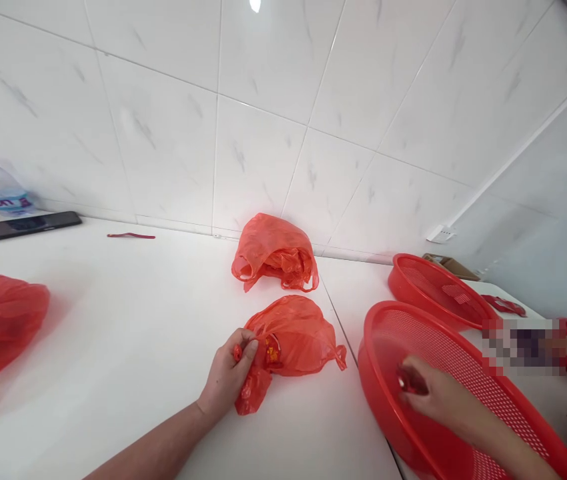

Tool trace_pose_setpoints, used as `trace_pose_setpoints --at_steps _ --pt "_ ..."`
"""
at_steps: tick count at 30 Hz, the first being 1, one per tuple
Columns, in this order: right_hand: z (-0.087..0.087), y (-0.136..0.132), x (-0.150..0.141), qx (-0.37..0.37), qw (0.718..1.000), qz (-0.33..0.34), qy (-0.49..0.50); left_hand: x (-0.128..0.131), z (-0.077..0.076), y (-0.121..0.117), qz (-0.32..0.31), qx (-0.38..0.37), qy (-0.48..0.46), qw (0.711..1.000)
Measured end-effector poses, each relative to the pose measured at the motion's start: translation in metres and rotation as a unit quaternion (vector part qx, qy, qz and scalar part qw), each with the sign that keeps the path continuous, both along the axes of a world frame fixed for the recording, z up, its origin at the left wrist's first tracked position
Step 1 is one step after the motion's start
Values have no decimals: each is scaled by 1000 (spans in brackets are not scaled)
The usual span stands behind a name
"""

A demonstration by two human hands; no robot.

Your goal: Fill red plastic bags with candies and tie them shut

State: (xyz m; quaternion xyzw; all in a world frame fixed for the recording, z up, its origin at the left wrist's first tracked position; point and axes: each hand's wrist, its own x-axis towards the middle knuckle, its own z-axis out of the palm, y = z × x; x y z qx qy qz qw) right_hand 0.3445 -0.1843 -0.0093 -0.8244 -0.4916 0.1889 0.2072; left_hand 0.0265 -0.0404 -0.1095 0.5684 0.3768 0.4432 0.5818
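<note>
Called, by judgement, for a firm pinch on the gathered edge of the red plastic bag (303,337), set on the white table (138,333) just left of the red mesh basket (376,380), and for a light fingertip hold, so as to avoid tearing the thin film. Gripped the bag between thumb and fingers of the left hand (226,373), forearm angled in from the lower left, beside a yellow-and-red packet (272,350). Curled the right hand (423,387) around a small shiny red item (412,381) over the basket, forearm slanted in from the lower right; could not tell the item's exact kind.
</note>
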Motion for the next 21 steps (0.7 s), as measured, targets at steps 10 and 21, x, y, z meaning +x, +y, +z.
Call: trace_pose_setpoints --at_steps 10,21 --pt "-19 62 -134 64 973 221 -30 -1 -2 1 6 45 37 998" --pt "5 35 -80 68 990 -15 -121 -1 1 0 1 47 51 998"
